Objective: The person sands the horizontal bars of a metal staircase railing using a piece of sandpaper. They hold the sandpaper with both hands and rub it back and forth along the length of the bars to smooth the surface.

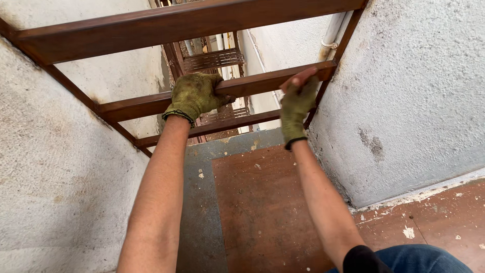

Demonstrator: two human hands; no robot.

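Note:
A brown metal railing spans the gap between two rough plastered walls. Its middle bar runs from lower left up to the right. My left hand, in a worn green glove, is wrapped around that bar near its centre. My right hand, in a matching glove with bare fingertips showing, grips the same bar further right, close to the right wall. A top bar passes above both hands and a lower bar runs below them.
A grey plastered wall stands on the right and a pale one on the left. Under me lies a brown board on a grey ledge. Beyond the bars, lower balcony grilles and white pipes drop away.

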